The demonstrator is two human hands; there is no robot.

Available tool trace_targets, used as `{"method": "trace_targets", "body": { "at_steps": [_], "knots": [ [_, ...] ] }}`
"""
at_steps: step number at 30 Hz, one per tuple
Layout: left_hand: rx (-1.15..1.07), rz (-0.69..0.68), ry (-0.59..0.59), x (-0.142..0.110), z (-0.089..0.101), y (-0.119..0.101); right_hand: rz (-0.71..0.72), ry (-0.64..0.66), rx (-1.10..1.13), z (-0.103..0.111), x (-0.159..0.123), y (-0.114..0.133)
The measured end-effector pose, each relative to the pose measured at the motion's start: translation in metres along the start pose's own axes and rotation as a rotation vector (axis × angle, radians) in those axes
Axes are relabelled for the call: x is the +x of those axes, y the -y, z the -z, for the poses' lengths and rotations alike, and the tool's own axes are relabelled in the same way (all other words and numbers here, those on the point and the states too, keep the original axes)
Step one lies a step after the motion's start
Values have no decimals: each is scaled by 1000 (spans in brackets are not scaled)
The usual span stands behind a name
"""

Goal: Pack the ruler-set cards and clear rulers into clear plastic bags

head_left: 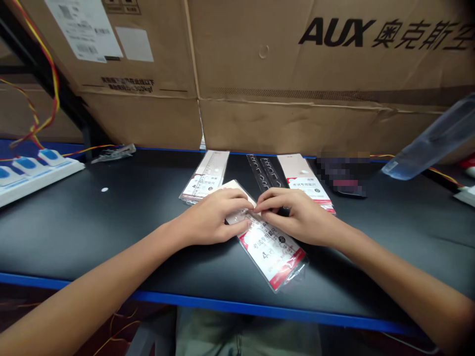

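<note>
A clear plastic packet with a red and white printed card [276, 252] lies slanted on the black table, its lower end near the front edge. My left hand [218, 212] rests on its upper left side, fingers bent and thumb on the plastic. From the other side my right hand [293, 210] meets it, fingertips pinched close to the left ones over the packet. Whatever lies between the fingertips is too small to make out. Behind the left hand is a stack of similar packets [211, 173]; another stack of packets [304, 180] lies behind the right hand.
Clear stencil strips [265, 170] lie between the stacks. A dark blurred object [343, 178] is at right, near a clear plastic sleeve [430, 141]. A power strip [40, 170] is at left, with a small white dot [104, 190] nearby. A large cardboard box [252, 64] closes off the back.
</note>
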State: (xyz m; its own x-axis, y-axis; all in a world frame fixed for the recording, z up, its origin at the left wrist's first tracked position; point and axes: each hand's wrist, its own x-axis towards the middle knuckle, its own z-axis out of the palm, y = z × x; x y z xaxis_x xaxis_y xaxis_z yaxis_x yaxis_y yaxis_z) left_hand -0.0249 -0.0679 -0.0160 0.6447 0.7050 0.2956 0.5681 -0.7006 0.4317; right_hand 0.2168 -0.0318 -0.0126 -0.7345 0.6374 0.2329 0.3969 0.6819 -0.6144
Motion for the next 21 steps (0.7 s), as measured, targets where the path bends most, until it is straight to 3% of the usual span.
{"method": "trace_targets", "body": {
  "at_steps": [7,21],
  "knots": [
    [19,27,-40,0,0,-3,52,33,17,2,0,1],
    [95,-14,-25,1,-3,-5,11,50,-49,0,2,1]
  ]
}}
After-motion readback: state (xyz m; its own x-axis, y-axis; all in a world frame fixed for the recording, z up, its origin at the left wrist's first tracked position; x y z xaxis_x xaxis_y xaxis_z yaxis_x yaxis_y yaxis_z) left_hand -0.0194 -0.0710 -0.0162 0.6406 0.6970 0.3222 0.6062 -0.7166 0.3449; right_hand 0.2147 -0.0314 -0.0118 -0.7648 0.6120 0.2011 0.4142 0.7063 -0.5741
